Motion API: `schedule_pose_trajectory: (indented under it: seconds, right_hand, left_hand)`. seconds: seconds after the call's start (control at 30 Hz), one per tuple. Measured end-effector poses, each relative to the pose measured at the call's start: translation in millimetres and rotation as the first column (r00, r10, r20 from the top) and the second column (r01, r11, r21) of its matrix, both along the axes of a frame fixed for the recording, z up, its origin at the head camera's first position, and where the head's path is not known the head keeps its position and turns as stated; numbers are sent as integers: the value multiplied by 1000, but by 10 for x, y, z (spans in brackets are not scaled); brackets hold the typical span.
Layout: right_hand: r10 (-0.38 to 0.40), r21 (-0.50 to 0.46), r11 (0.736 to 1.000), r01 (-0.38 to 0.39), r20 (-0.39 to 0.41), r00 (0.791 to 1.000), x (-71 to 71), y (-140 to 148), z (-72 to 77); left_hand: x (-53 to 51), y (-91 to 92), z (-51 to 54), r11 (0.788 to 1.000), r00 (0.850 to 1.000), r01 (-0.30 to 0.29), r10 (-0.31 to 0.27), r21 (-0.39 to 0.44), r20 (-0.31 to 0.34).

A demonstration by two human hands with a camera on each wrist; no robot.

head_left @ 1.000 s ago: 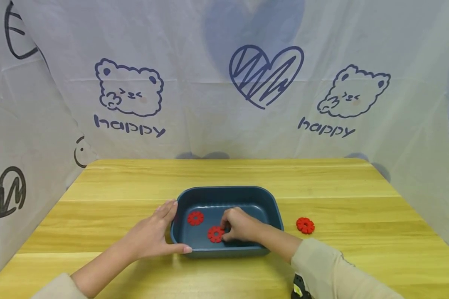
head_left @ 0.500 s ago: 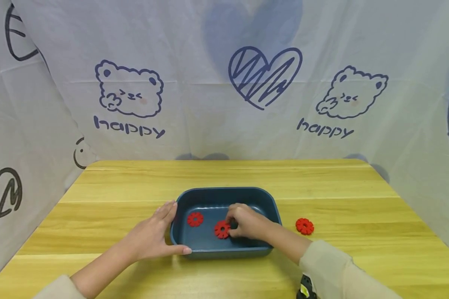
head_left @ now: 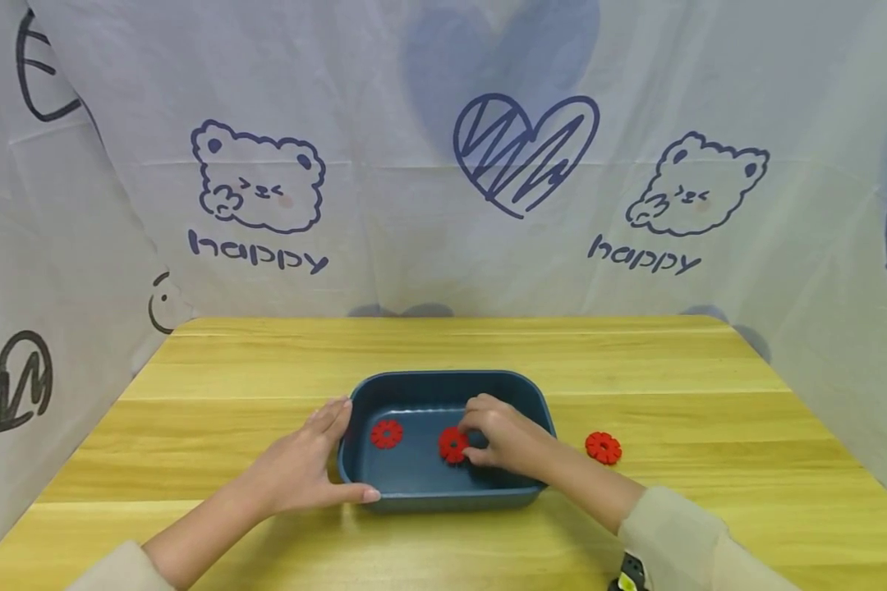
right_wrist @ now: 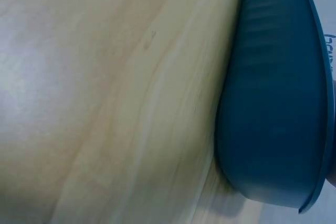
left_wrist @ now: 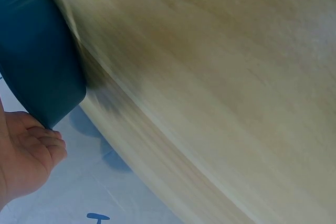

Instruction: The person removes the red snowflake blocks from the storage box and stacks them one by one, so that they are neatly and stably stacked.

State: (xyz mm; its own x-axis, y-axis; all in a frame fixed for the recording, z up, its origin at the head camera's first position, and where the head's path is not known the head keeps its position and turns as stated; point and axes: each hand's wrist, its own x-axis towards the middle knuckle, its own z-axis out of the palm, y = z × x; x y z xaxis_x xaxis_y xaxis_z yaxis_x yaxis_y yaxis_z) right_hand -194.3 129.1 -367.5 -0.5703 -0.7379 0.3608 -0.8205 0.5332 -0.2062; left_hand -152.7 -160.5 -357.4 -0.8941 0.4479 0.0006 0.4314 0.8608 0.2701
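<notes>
A dark blue rectangular tub (head_left: pixel 443 499) stands on the table. My left hand (head_left: pixel 306 472) rests against its left end in the head view, fingers along the side rim and thumb stretched over the near rim. Inside the tub, my right hand (head_left: pixel 506 439) pinches a red, notched interlocking disc (head_left: pixel 452 446) between thumb and fingers. Another red interlocking disc (head_left: pixel 387 434) lies flat on the tub floor to the left. In the left wrist view, fingertips of the left hand (left_wrist: pixel 31 153) touch the tub's edge. The tub wall (right_wrist: pixel 273 93) hides most of the right hand in the right wrist view.
On the wooden table (head_left: pixel 229 369), right of the tub, lie red interlocking discs (head_left: pixel 603 448) that look stacked; their count is unclear. A white cloth (head_left: pixel 392 230) with blue drawings hangs behind the table and along its sides.
My right hand has drawn the pinched red disc to the right and slightly toward the far side within the tub. The left hand and the other discs have stayed in place.
</notes>
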Motion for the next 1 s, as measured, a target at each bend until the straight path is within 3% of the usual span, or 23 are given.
schedule_pose_trajectory:
  seconds: [0.23, 0.43, 0.77, 1.0]
  right_hand:
    - [29, -159, 986, -53, -148, 989, 34, 52, -2]
    - [5, -271, 960, -71, -237, 972, 34, 121, -17]
    - [-16, -345, 935, -84, -279, 960, 89, 256, 40]
    - [-29, -362, 930, -71, -264, 964, 117, 328, 18]
  left_hand:
    - [0, -1, 13, 1000, 1000, 0, -1, -3, -10]
    - [-2, 3, 11, 1000, 1000, -8, 8, 2, 2]
    - [-7, 15, 4, 1000, 1000, 2, -2, -3, -3]
    - [7, 6, 25, 1000, 1000, 0, -1, -15, -9]
